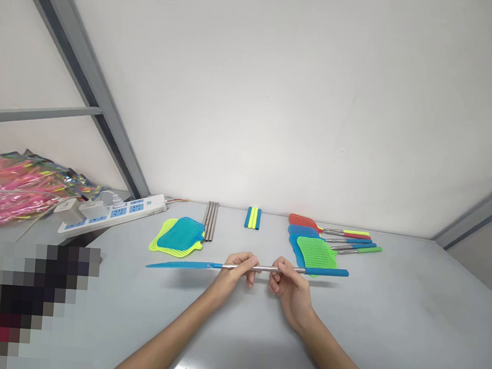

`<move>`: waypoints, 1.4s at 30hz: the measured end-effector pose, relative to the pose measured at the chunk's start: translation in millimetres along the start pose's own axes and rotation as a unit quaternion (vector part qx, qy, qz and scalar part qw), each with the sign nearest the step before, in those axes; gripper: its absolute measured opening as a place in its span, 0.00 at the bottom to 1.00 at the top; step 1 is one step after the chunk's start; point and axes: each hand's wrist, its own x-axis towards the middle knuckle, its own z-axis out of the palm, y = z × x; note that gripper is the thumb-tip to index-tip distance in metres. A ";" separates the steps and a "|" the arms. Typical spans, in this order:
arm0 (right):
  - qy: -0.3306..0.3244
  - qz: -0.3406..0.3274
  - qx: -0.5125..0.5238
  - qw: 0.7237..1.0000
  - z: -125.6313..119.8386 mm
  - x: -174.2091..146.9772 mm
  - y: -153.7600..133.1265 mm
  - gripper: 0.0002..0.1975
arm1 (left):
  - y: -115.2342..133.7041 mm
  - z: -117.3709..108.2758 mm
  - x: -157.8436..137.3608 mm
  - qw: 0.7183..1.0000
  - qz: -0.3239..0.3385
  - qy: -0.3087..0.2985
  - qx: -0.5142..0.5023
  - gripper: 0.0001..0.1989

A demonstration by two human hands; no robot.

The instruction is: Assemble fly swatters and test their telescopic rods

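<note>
A blue fly swatter (190,265) with a metal rod and a blue grip is held level above the table, its head edge-on to the left. My left hand (236,269) pinches the rod near the head. Closed on the same rod nearer the grip is my right hand (288,286). Behind the right hand lies a pile of assembled fly swatters (317,252) in red, blue and green. Loose blue and yellow swatter heads (180,235) rest at the left. Several metal rods (210,221) and several blue and yellow grips (252,217) lie along the back.
On the left is a white power strip (117,215) with plugs in it. Beyond it sits a heap of pink items in clear plastic (22,191). A white wall (277,97) closes off the back of the grey table (409,319). A pixelated area covers the lower left.
</note>
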 end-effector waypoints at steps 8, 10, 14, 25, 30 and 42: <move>0.002 0.000 -0.002 1.000 0.5 -0.5 -1.5 0.09 | -0.1 0.4 0.4 1.000 0.005 0.002 0.007 0.14; 0.003 0.001 -0.001 1.000 0.9 -0.6 -1.5 0.09 | -0.4 0.2 0.7 1.000 0.005 0.002 0.008 0.14; 0.006 0.001 0.002 1.000 2.0 -1.0 -2.2 0.09 | 0.0 0.3 0.5 1.000 0.003 0.002 0.010 0.14; 0.007 -0.002 -0.002 1.000 2.4 -1.5 -2.4 0.09 | 4.0 1.3 0.4 1.000 -0.002 0.001 0.018 0.14; 0.033 -0.022 -0.018 0.999 -1.4 1.9 -6.6 0.16 | 4.6 2.6 0.2 1.000 -0.001 0.001 0.026 0.14; 0.126 -0.039 -0.119 0.984 -18.0 13.2 -5.8 0.23 | 6.4 6.8 -2.2 1.000 0.012 -0.003 0.022 0.14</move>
